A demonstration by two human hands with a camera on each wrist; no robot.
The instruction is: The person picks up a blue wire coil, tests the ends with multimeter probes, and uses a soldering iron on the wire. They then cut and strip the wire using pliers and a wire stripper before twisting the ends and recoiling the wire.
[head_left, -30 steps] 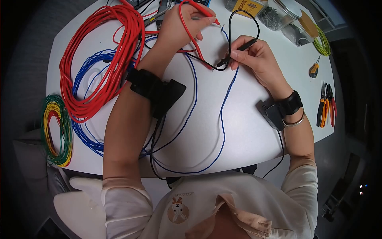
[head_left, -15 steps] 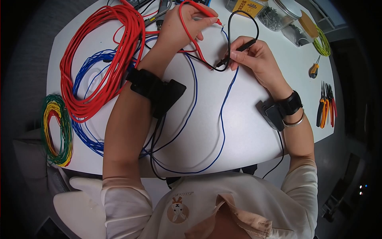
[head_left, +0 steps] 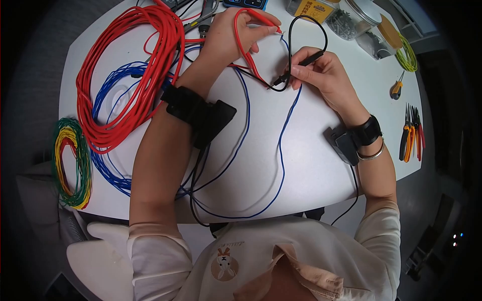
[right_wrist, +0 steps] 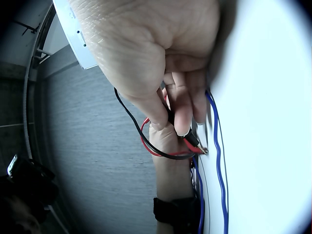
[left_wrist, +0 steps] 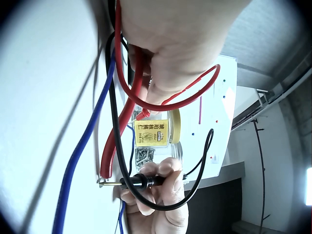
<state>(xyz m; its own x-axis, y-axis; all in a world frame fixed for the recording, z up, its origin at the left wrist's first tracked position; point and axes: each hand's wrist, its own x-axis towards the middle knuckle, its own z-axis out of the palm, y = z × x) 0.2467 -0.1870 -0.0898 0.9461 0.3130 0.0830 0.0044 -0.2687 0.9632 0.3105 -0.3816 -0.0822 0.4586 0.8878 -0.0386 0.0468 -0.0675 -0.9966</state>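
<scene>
My left hand [head_left: 228,40] holds a red test probe [left_wrist: 144,114], its tip at the bared end of a blue wire [head_left: 285,41] in the head view. A red lead [head_left: 237,31] loops beside that hand. Between thumb and fingers my right hand [head_left: 324,75] pinches a black test probe [head_left: 309,58], whose cord curls up in a loop. The black probe's metal tip [left_wrist: 111,184] meets the cut end of a thick red wire [left_wrist: 107,168] close over the table. Below the right hand, the blue wire runs down the table in a long curve.
A large red cable coil [head_left: 90,90] overlaps a blue wire coil [head_left: 108,75] at the left, near a multicoloured coil [head_left: 73,165]. A meter [head_left: 246,3] sits at the back. Jars of screws [head_left: 346,24], a screwdriver [head_left: 396,89] and pliers [head_left: 409,130] lie right.
My left hand has shifted slightly to the right with the red probe and its looped lead, uncovering more of the meter. My right hand has stayed nearly still.
</scene>
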